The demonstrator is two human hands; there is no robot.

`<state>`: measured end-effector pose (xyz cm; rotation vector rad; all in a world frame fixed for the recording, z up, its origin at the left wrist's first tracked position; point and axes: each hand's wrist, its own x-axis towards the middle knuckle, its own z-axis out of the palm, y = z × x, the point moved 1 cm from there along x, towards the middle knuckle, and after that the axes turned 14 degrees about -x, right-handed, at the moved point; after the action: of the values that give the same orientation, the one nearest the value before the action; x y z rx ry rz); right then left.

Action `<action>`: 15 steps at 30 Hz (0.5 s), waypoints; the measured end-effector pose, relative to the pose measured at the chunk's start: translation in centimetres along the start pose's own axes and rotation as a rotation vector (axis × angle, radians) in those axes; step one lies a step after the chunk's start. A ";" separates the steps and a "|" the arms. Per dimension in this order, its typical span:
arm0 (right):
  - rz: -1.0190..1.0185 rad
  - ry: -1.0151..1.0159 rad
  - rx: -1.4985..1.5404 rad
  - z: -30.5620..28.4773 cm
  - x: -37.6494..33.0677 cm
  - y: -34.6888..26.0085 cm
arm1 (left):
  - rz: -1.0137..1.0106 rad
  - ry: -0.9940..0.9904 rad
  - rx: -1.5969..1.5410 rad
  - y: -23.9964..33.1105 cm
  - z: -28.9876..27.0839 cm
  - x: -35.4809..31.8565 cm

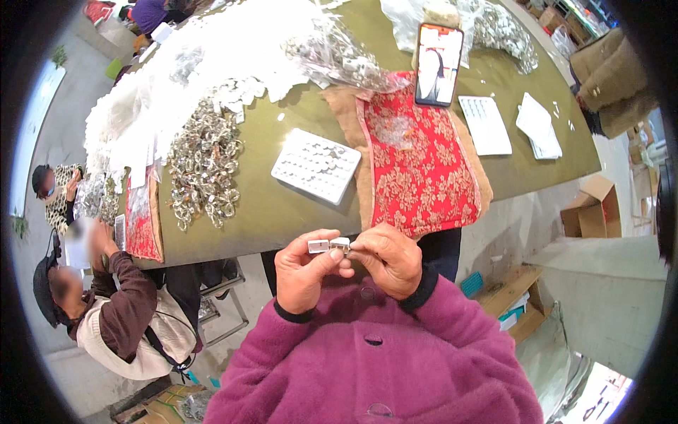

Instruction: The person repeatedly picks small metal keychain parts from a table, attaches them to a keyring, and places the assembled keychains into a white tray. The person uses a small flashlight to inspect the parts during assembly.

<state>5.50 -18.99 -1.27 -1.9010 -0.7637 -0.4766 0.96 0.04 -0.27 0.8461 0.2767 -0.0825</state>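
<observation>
Wht. pc. (318,246), red flwr.-patt. cloth (422,180)

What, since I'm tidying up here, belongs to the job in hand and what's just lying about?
Likely in the job:
small white pieces, held between left hand and right hand
white tray of small parts
heap of metallic pieces

Likely just lying about:
phone
open cardboard box

Between left hand (302,274) and right hand (390,261), a small white piece (318,246) is showing smooth faces. Beyond them, red floral cloth (420,177) is looking softly woven, a white tray (305,186) is resembling plastic, and, farther left, metallic trinkets (205,166) are glinting.
</observation>
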 end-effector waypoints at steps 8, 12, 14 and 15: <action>0.125 -0.023 -0.002 -0.6 -0.5 -0.7 | 0.046 0.023 0.062 -0.8 1.8 -0.3; 0.148 -0.056 0.055 -0.6 -1.0 -0.1 | 0.282 -0.062 0.324 -1.0 1.7 -0.9; 0.166 -0.045 0.044 -0.1 -1.3 0.0 | 0.440 -0.152 0.628 -0.4 1.2 -1.0; 0.168 -0.043 0.049 0.0 -1.2 -0.1 | 0.482 -0.188 0.702 -0.2 1.2 -0.7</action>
<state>4.56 -19.37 -1.98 -1.9159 -0.6312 -0.3114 0.48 -1.05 0.58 1.5708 -0.1555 0.2040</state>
